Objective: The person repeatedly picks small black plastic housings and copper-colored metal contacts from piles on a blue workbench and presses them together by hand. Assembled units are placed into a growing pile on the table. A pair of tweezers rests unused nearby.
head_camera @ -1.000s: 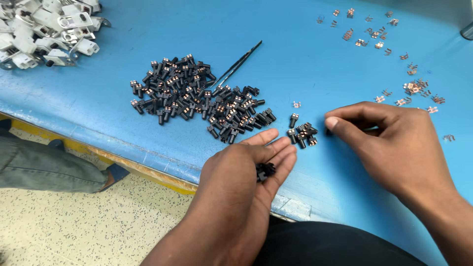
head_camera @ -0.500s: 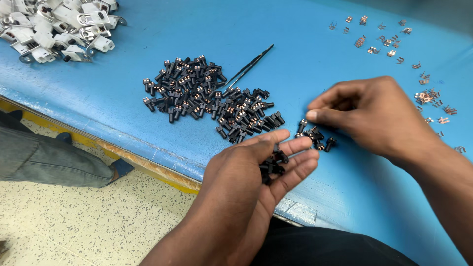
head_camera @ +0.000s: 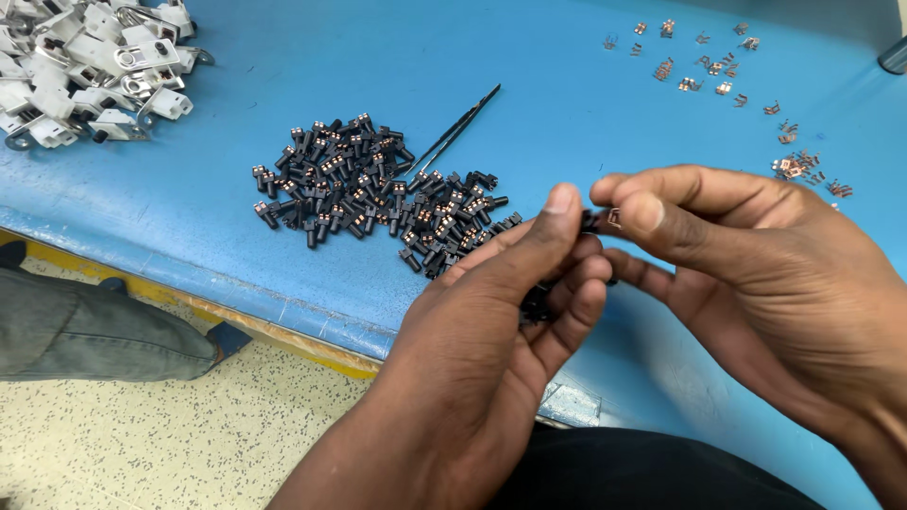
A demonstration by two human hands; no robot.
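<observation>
Pinching a small black part (head_camera: 591, 221) between the thumb and forefinger of my left hand (head_camera: 491, 321), I have it raised near the middle of the frame, clear of the blue table (head_camera: 283, 104). My right hand (head_camera: 746, 264) meets it from the right: thumb and forefinger are pressed together on a tiny copper clip (head_camera: 614, 218), which sits touching or just beside the black part; I cannot tell whether it is seated yet. The lower fingers of my left hand curl in over a few more black parts (head_camera: 537, 304) cupped against the palm, mostly hidden. I judge this to be the fitting step, the clip being brought onto the black body, and the next move calls for a fine, steady push with the two pieces lined up squarely, since both are small and slippery to grip. Left of centre lies the heap of black parts (head_camera: 368, 189), some showing copper already, with a pair of thin black tweezers (head_camera: 458, 127) lying slantwise at its upper edge. Loose copper clips (head_camera: 718, 76) are scattered at the upper right. A pile of white pieces with metal tabs (head_camera: 85, 66) fills the upper left corner. Below the table edge, at lower left, is speckled floor (head_camera: 142, 434) and grey cloth (head_camera: 85, 331).
</observation>
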